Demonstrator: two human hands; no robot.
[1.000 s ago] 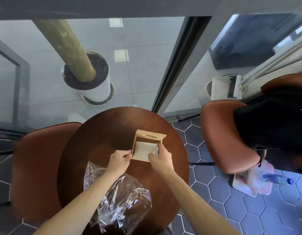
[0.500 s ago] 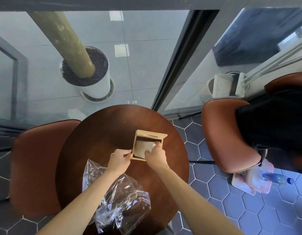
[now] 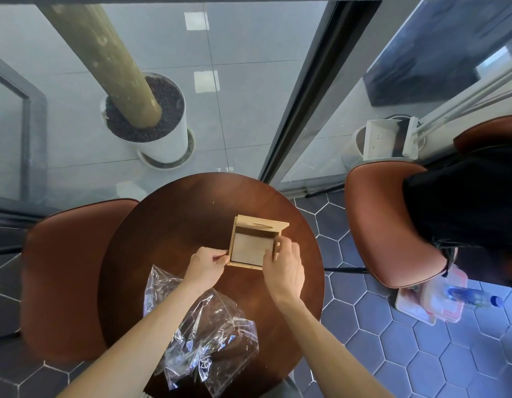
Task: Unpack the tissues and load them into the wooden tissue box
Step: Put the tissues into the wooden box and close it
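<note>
Brown chair (image 3: 62,277) left of round tabletop (image 3: 177,225). Crumpled clear wrap (image 3: 203,334) near edge, under left forearm. Left hand (image 3: 206,267) pinching box (image 3: 256,244) at left wall. Open, pale wood, mid-tabletop; tissues (image 3: 250,248) flat inside, lid upright at far side. Right hand (image 3: 285,267) gripping right wall. Second chair (image 3: 378,225) right.

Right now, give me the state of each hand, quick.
Left hand: closed, pinching the near-left corner of the wooden tissue box.
Right hand: fingers curled on the box's right edge, beside the tissues.
</note>
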